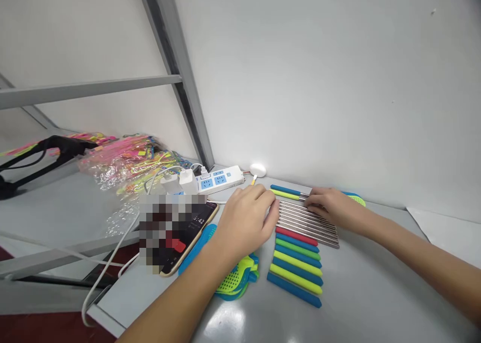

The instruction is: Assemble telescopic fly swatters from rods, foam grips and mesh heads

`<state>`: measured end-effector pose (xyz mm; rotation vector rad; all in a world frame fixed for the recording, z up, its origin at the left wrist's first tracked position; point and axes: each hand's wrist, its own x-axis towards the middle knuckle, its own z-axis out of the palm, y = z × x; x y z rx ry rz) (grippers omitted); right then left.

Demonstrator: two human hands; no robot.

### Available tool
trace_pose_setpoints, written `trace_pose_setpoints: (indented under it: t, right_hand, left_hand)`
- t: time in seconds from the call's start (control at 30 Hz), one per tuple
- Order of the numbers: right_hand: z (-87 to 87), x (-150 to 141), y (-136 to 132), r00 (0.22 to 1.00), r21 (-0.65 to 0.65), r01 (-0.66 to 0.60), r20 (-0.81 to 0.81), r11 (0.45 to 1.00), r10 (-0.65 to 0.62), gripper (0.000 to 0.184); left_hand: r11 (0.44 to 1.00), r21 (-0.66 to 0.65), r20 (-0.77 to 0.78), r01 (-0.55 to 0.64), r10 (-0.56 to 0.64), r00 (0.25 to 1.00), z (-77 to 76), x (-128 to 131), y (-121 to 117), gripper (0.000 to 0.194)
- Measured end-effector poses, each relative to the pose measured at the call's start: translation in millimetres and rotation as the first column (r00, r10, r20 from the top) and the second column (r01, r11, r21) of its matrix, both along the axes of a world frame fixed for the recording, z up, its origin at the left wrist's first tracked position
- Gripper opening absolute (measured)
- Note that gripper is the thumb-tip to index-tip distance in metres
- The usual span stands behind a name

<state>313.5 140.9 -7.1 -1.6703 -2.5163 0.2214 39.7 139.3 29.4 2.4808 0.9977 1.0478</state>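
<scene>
My left hand [246, 219] rests with its fingertips at the left ends of a row of several stainless steel rods [308, 224]. My right hand [330, 208] lies across the far part of that row. Two rods at the far side wear a blue sleeve [284, 190] and a yellow-green sleeve [284, 195]. Nearer me, several silicone sleeves [296, 265] in red, blue, green and yellow lie side by side. Whether either hand grips a rod is hidden by the fingers.
A pile of blue and green mesh strainers [238, 279] lies below my left wrist. A phone [188, 233] and a white power strip [220, 179] with plugged-in chargers sit to the left. Beyond them are a plastic bag of pink items [130, 162] and a black stand [41, 157].
</scene>
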Motion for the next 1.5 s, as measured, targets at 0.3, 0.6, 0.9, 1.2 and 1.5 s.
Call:
trace_pose_setpoints:
  t: [0.3,0.6,0.9,1.2,1.5]
  right_hand:
    - [4.5,10.2,-4.6,0.997,0.035,0.046,-0.061,0.998,-0.044,0.042]
    - [-6.1,68.1,-49.9,0.984,-0.029,0.176,-0.002,0.984,-0.176,0.061]
    - [-27.9,72.9,-63.3,0.970,0.014,0.233,0.069,0.972,-0.233,0.067]
    - [-44.9,71.4,-66.8,0.960,0.104,0.279,-0.005,0.955,-0.280,0.060]
    - [-46.4,73.2,-68.2,0.958,0.152,0.286,-0.063,0.946,-0.280,0.060]
  left_hand:
    - [0.978,-0.160,0.129,0.138,-0.118,0.985,-11.1,11.8,-15.4,0.015]
    - [0.955,-0.117,0.172,0.271,-0.249,0.953,-16.6,23.6,-59.4,0.007]
    - [0.960,-0.215,-0.391,0.181,-0.254,0.885,-21.8,66.9,-44.8,0.078]
    - [0.976,-0.216,-0.581,0.025,-0.149,0.800,-34.5,103.9,-28.7,0.097]
    - [0.978,-0.206,-0.588,0.014,-0.136,0.797,-36.3,108.9,-27.9,0.091]
